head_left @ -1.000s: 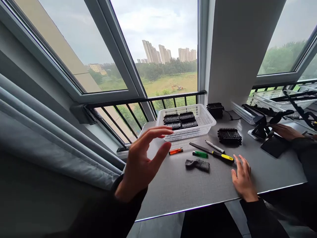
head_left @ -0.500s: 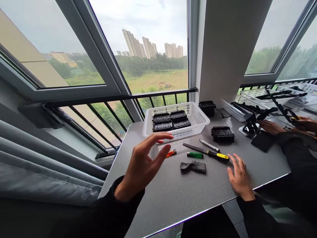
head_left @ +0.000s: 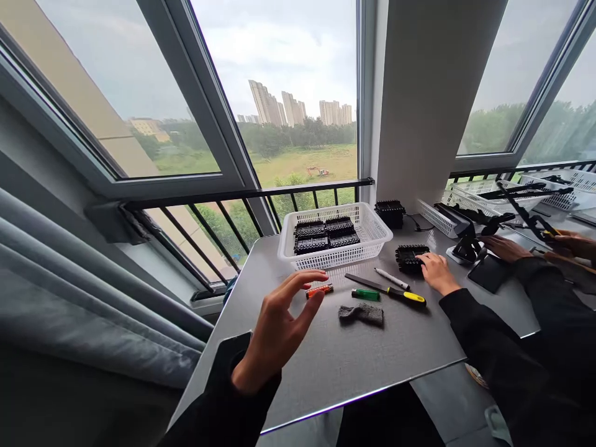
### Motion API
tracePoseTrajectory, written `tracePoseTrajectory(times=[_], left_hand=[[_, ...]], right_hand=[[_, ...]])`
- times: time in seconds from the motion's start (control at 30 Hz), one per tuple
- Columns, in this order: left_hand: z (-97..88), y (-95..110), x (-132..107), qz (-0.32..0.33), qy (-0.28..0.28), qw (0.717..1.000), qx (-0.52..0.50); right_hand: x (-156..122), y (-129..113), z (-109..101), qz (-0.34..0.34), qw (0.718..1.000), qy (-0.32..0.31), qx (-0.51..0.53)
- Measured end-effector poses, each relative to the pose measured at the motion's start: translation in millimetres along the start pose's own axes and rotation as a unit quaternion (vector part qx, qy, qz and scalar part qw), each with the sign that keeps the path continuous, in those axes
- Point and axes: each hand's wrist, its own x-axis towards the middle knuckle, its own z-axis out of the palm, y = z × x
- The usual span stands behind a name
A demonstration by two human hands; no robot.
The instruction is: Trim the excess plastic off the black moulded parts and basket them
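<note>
Edge of the smooth grey table (head_left: 344,379) slants across the lower middle of the frame, decent room between it and the twisted dark grey cloth (head_left: 361,315). Left hand (head_left: 280,326) is just below centre, fingers and thumb curved apart, near a slim orange lighter (head_left: 321,290). Right hand (head_left: 437,273) has bent fingers at the ridged black plastic block (head_left: 408,257) right of centre; can't tell if they're gripping. Block's lying flat, with toothed long sides.
</note>
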Motion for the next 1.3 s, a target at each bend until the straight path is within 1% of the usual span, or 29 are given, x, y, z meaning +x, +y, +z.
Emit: tracePoseTrajectory(times=[0.07,0.17,0.27,0.33,0.4,0.47,0.5,0.53,0.6,0.67,0.73,0.8,0.9,0.97,1.07,1.13,1.2,1.23,1.3], left_hand=[[5.2,3,1,-0.001,0.002,1.0,-0.002],[15.1,4,5,-0.002,0.006,1.0,-0.005],[25.8,-3,11,-0.01,0.01,1.0,-0.011],[33.8,-13,15,-0.029,0.016,0.999,-0.025],[43.6,-25,18,-0.061,0.027,0.996,-0.062],[56.1,-36,22,-0.107,0.025,0.987,-0.12],[63.0,-42,24,-0.13,0.008,0.979,-0.156],[70.0,-47,25,-0.147,-0.015,0.97,-0.192],[82.5,-57,29,-0.172,-0.039,0.95,-0.256],[91.1,-69,32,-0.203,-0.023,0.928,-0.311],[95.2,-81,35,-0.238,0.008,0.906,-0.351],[96.6,-94,35,-0.27,0.026,0.888,-0.372],[98.0,-110,31,-0.298,0.03,0.871,-0.389],[99.9,-118,27,-0.305,0.038,0.864,-0.399],[102.0,-126,21,-0.316,0.04,0.855,-0.409],[101.2,-129,19,-0.323,0.051,0.85,-0.413],[98.5,-130,18,-0.334,0.087,0.843,-0.414],[96.8,-131,18,-0.34,0.107,0.838,-0.412],[93.6,-131,18,-0.349,0.144,0.831,-0.409]], right_hand=[[3,3,2,-0.016,1.0,-0.006,0.002],[6,9,-2,-0.04,0.999,-0.016,0.001],[6,10,-14,-0.057,0.998,-0.017,0.002],[1,2,-27,-0.063,0.998,0.009,0.012],[-8,-18,-41,-0.085,0.993,0.069,0.046],[-16,-50,-53,-0.14,0.978,0.126,0.093],[-19,-68,-58,-0.176,0.967,0.143,0.116],[-21,-87,-61,-0.215,0.955,0.148,0.138],[-20,-123,-62,-0.279,0.932,0.149,0.175],[-13,-149,-55,-0.3,0.917,0.164,0.207],[-5,-164,-43,-0.311,0.907,0.175,0.224],[2,-168,-29,-0.325,0.901,0.181,0.223],[5,-168,-11,-0.335,0.899,0.176,0.222],[3,-167,-4,-0.339,0.897,0.159,0.234],[-3,-167,0,-0.344,0.898,0.14,0.238],[-4,-165,-1,-0.316,0.91,0.138,0.229],[-3,-162,-1,-0.263,0.928,0.129,0.229],[-2,-159,-2,-0.237,0.937,0.112,0.232],[0,-153,-1,-0.195,0.953,0.041,0.227]])
